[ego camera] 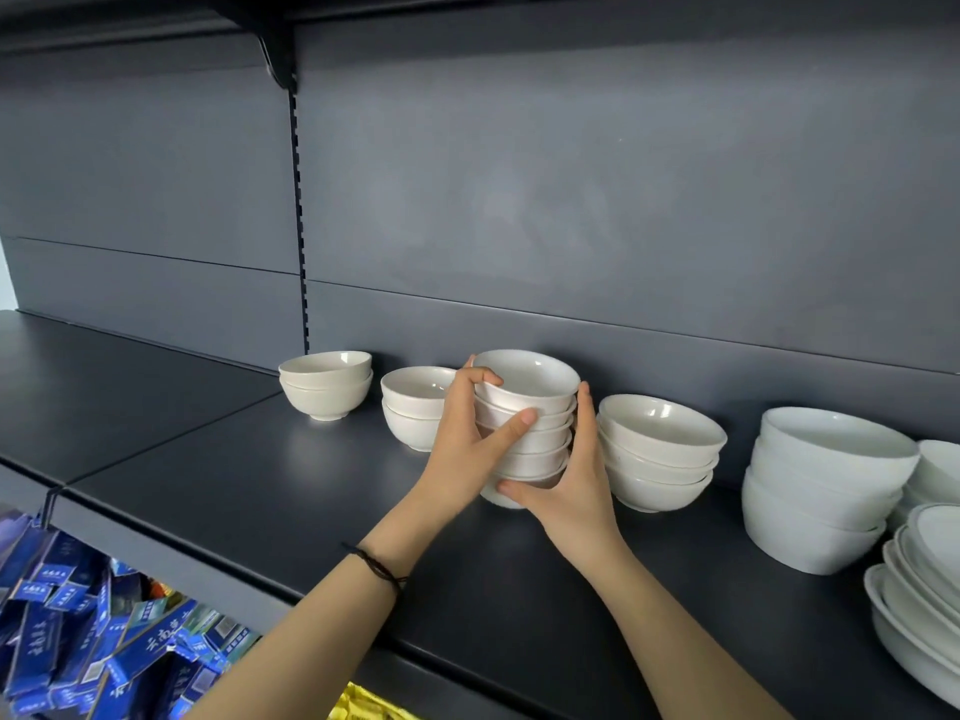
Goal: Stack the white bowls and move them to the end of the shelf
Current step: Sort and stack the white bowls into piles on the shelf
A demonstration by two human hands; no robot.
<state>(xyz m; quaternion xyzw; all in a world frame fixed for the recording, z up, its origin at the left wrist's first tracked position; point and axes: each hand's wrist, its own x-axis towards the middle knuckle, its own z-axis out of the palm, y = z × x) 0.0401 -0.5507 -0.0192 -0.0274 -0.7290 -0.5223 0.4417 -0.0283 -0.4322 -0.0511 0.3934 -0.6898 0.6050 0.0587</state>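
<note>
A tall stack of several small white bowls point(527, 402) stands in the middle of the dark shelf point(270, 459). My left hand point(467, 439) grips its left side, thumb across the front and fingers over the top rim. My right hand point(571, 480) holds its right side, thumb under the lowest bowl. Left of it stand a two-bowl stack point(413, 402), partly behind my left hand, and another two-bowl stack point(327, 384) near the back panel. A three-bowl stack point(657, 452) stands just to the right.
Larger white bowls point(821, 485) and stacked white plates point(919, 600) fill the shelf's right end. The shelf runs on bare to the left. Blue boxes point(78, 641) lie in a heap on the level below. An upper shelf bracket point(280, 54) hangs overhead.
</note>
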